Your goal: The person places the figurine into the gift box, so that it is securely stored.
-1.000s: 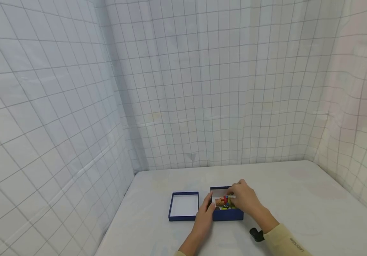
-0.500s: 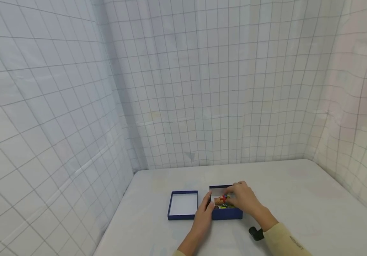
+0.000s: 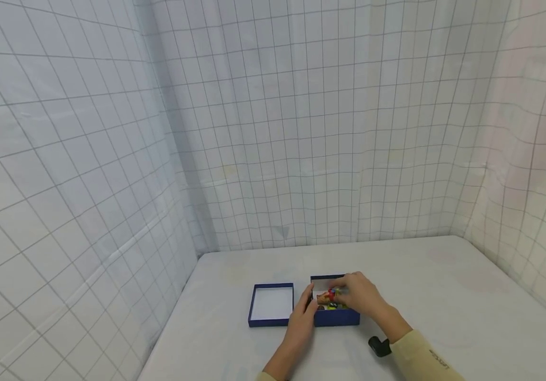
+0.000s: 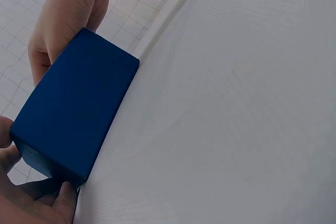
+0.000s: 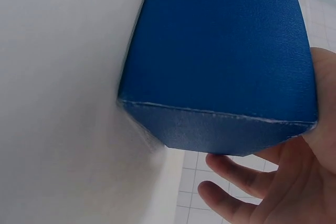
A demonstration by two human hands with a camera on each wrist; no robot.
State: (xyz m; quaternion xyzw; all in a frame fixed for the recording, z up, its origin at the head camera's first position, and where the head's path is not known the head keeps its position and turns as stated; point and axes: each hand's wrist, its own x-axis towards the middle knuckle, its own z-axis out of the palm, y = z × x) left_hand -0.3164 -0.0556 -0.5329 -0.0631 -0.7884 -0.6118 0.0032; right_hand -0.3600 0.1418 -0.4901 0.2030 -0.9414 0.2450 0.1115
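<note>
An uncovered blue box (image 3: 336, 317) with a pale inside sits on the table, holding several small colourful toys. My left hand (image 3: 301, 320) holds the box at its left side, the thumb by the near left corner. In the left wrist view the fingers of that left hand (image 4: 39, 203) bend against the end of the box (image 4: 79, 98). Reaching over the right rim, my right hand (image 3: 362, 293) pinches a small figurine (image 3: 324, 298) with a tan end and a red middle. In the right wrist view the box wall (image 5: 220, 51) hides my right fingertips.
Left of the box lies a shallow blue lid (image 3: 272, 303), its white inside facing up. A black curved piece (image 3: 379, 346) shows at my right wrist. White gridded curtains (image 3: 282, 132) stand behind and beside the white table (image 3: 225, 338).
The figurine has tilted slightly inside the box, and my right fingers have moved a little with it. My left hand stays on the box. The whole view has shifted slightly.
</note>
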